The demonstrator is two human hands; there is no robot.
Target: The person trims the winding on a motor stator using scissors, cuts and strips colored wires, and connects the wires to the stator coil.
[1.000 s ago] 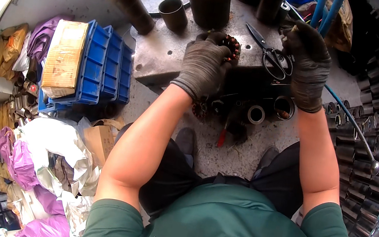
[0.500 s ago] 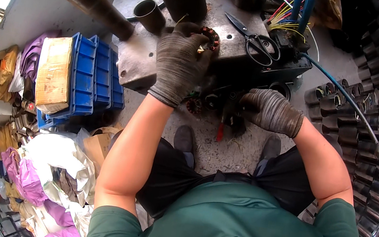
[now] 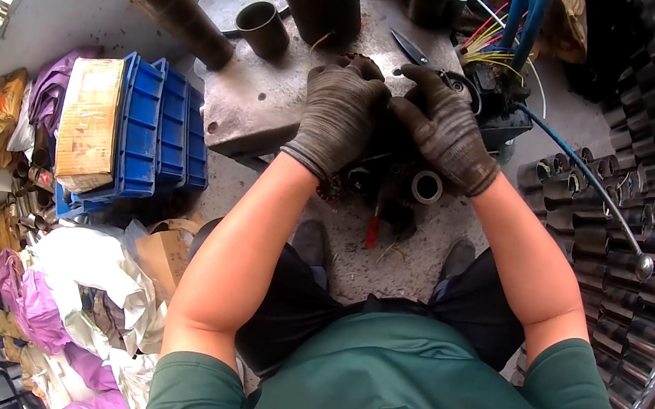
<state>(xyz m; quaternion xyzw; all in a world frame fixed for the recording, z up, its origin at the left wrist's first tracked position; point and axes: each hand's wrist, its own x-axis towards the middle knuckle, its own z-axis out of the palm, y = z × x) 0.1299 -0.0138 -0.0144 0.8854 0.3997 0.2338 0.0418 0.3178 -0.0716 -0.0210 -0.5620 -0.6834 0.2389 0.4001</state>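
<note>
A: "The right hand (image 3: 446, 129) has come up from below the worktop (image 3: 277, 87) to beside the left hand (image 3: 338, 112)."
B: "Fingers?"
A: "Right thumb and forefinger parted; left ones curled on the wound ring (image 3: 366, 60) — at the worktop's front."
B: "Beyond?"
A: "Shears (image 3: 410, 48), partly covered — and a metal sleeve (image 3: 269, 41)."

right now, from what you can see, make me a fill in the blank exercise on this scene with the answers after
1. The left hand and the right hand both wear ____.
2. The scissors on the metal table are partly hidden behind the ____ hand.
3. The stacked crates are coloured ____.
4. The person's shirt is ____.

Missing words: gloves; right; blue; green
</note>
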